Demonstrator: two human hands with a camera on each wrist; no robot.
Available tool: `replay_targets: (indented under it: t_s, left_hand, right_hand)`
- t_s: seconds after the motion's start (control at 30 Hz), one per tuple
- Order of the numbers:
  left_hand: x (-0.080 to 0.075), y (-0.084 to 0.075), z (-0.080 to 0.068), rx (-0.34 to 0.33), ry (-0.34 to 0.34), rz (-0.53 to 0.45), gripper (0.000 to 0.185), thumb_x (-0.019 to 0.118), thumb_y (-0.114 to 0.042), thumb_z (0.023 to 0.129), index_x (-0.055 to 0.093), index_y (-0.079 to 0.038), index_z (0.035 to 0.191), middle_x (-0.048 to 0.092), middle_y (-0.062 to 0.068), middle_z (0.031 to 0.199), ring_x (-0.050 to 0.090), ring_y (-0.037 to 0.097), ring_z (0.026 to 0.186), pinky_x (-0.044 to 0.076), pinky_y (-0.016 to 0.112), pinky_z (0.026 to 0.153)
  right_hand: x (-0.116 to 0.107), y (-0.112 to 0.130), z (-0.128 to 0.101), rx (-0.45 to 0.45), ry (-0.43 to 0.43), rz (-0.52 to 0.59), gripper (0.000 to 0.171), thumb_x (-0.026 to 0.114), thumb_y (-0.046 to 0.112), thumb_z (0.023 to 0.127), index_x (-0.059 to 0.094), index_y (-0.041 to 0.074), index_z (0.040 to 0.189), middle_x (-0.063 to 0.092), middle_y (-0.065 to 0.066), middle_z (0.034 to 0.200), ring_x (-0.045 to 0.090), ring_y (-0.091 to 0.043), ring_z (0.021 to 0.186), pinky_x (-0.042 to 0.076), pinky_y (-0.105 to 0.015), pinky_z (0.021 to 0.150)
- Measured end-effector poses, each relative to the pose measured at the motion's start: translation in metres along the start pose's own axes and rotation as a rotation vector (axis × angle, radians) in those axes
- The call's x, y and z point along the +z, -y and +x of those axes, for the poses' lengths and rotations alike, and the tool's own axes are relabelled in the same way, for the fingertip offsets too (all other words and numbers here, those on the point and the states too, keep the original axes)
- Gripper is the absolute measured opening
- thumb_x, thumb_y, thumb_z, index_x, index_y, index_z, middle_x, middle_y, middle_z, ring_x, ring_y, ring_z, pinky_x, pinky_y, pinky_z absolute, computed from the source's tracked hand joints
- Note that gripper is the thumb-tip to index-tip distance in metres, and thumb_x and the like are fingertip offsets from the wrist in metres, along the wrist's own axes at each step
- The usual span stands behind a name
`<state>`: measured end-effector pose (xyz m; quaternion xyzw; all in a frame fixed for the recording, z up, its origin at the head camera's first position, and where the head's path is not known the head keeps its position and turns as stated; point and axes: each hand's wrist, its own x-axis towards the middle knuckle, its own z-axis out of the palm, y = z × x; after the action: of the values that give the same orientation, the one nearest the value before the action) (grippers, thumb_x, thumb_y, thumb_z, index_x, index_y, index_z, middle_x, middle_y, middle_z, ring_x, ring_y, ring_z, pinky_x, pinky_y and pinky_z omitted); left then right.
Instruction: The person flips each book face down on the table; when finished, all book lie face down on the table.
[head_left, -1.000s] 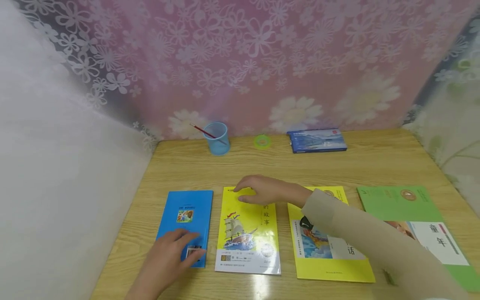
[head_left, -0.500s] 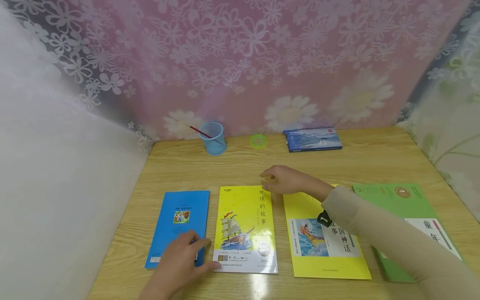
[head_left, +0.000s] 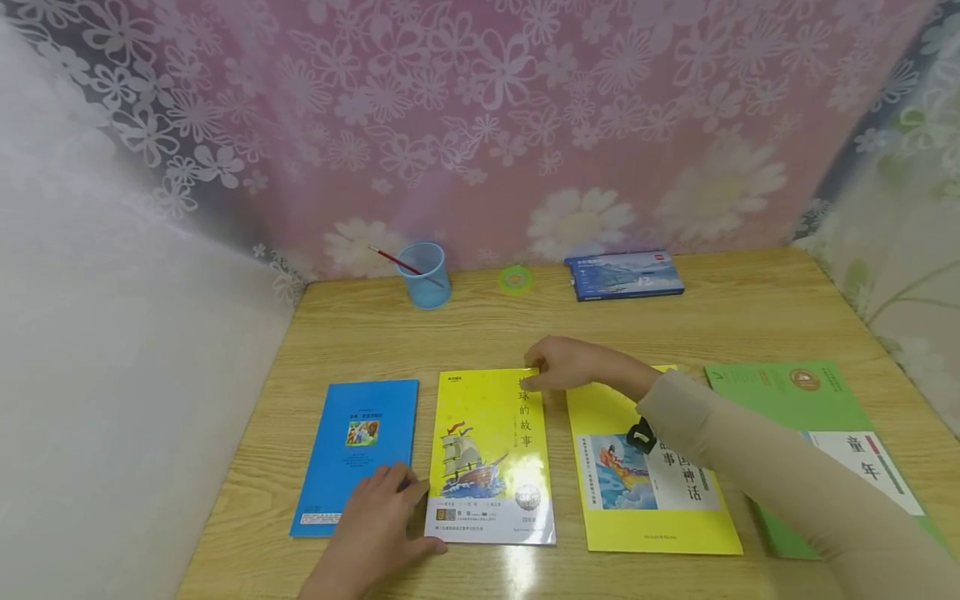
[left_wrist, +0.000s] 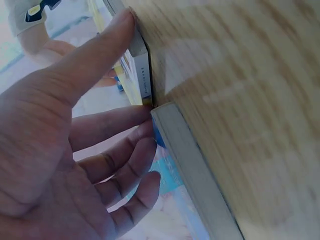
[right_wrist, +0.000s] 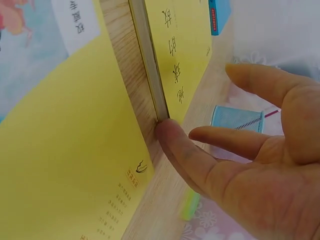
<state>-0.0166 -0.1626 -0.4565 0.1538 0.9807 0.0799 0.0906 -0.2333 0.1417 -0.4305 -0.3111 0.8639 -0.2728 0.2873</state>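
A yellow book with a sailing ship on its cover lies flat on the table. My left hand is at its lower left corner, the thumb along the bottom edge and the index finger close to the left side. In the left wrist view the other fingers of the left hand bend loosely near the end of the blue book. My right hand is at the upper right corner. In the right wrist view a fingertip of the right hand touches that corner, with the thumb held away from the cover.
To the right lie another yellow book, partly under the right forearm, and a green book. Along the back stand a blue pen cup with a pencil, a green tape roll and a blue box.
My right hand has moved right from over the ship book's cover to its upper right corner. My left hand has moved right from the blue book to the ship book's lower left corner.
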Motion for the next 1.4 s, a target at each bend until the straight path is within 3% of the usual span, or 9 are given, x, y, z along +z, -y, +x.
replay_targets:
  t_s: [0.1,0.33,0.47,0.6,0.67,0.77,0.87,1.1,1.4]
  left_hand:
    - [0.001,0.001,0.000,0.008,0.001,0.004,0.083,0.092,-0.064,0.067,0.076,-0.009,0.127,0.061,-0.002,0.111,0.052,0.018,0.100,0.054,0.047,0.090]
    - [0.001,0.002,-0.001,-0.014,0.034,-0.061,0.081,0.091,-0.060,0.071,0.072,-0.007,0.129,0.067,0.002,0.115,0.058,0.022,0.105,0.055,0.047,0.096]
    - [0.000,0.003,0.001,-0.083,0.083,-0.207,0.080,0.091,-0.055,0.074,0.068,-0.009,0.135,0.072,0.006,0.123,0.063,0.027,0.114,0.057,0.051,0.101]
    - [-0.001,0.005,0.003,-0.153,0.133,-0.393,0.073,0.094,-0.044,0.075,0.069,-0.011,0.135,0.072,-0.004,0.109,0.062,0.017,0.098,0.060,0.036,0.086]
    - [-0.001,0.006,0.003,-0.165,0.145,-0.479,0.070,0.096,-0.039,0.074,0.069,-0.010,0.132,0.068,-0.009,0.097,0.058,0.011,0.087,0.056,0.026,0.075]
    - [-0.002,0.009,0.004,-0.168,0.150,-0.594,0.075,0.098,-0.031,0.072,0.066,-0.005,0.134,0.065,-0.008,0.092,0.060,0.010,0.081,0.054,0.020,0.070]
    - [-0.004,0.011,0.006,-0.168,0.167,-0.670,0.080,0.100,-0.027,0.070,0.063,0.000,0.136,0.064,-0.003,0.091,0.061,0.013,0.080,0.054,0.021,0.068]
    - [-0.009,0.017,0.007,-0.261,0.245,-0.846,0.090,0.101,-0.028,0.068,0.055,-0.003,0.141,0.065,0.004,0.101,0.062,0.019,0.089,0.058,0.022,0.074]
    - [-0.014,0.032,0.001,-0.124,0.264,-1.184,0.082,0.090,-0.010,0.083,0.041,-0.005,0.149,0.075,0.014,0.119,0.076,0.027,0.101,0.063,0.025,0.082]
  right_hand:
    - [0.000,-0.001,0.004,0.012,-0.007,0.008,0.040,0.075,0.028,0.096,0.046,0.013,0.074,0.031,0.004,0.066,0.031,-0.011,0.055,0.027,-0.025,0.055]
    - [-0.001,-0.005,0.014,0.066,0.004,0.009,0.022,0.083,0.030,0.089,0.072,0.011,0.088,0.052,0.002,0.075,0.045,-0.012,0.063,0.034,-0.025,0.059]
    - [-0.003,-0.009,0.017,0.093,-0.005,-0.008,0.022,0.084,0.032,0.088,0.081,0.014,0.099,0.066,-0.001,0.089,0.055,-0.013,0.074,0.041,-0.026,0.067]
    - [-0.003,-0.011,0.017,0.107,0.000,0.017,0.025,0.084,0.033,0.088,0.082,0.014,0.103,0.070,-0.003,0.093,0.058,-0.014,0.078,0.043,-0.027,0.070]
    - [-0.002,-0.011,0.016,0.108,0.004,0.038,0.025,0.084,0.032,0.089,0.082,0.013,0.105,0.072,-0.003,0.094,0.058,-0.014,0.078,0.044,-0.027,0.070]
    - [-0.002,-0.011,0.016,0.112,0.002,0.066,0.028,0.083,0.029,0.090,0.082,0.011,0.111,0.075,-0.004,0.099,0.059,-0.015,0.080,0.045,-0.027,0.072]
    - [-0.002,-0.011,0.015,0.130,-0.008,0.082,0.032,0.082,0.026,0.091,0.080,0.008,0.118,0.077,-0.005,0.106,0.061,-0.016,0.085,0.048,-0.027,0.077]
    - [0.000,-0.014,0.017,0.180,-0.004,0.140,0.033,0.079,0.011,0.092,0.077,0.007,0.124,0.079,-0.005,0.113,0.065,-0.018,0.094,0.053,-0.030,0.088]
    - [-0.003,-0.019,0.017,0.149,0.024,0.197,0.041,0.078,0.004,0.090,0.074,0.008,0.131,0.079,-0.005,0.116,0.071,-0.019,0.102,0.059,-0.038,0.099]
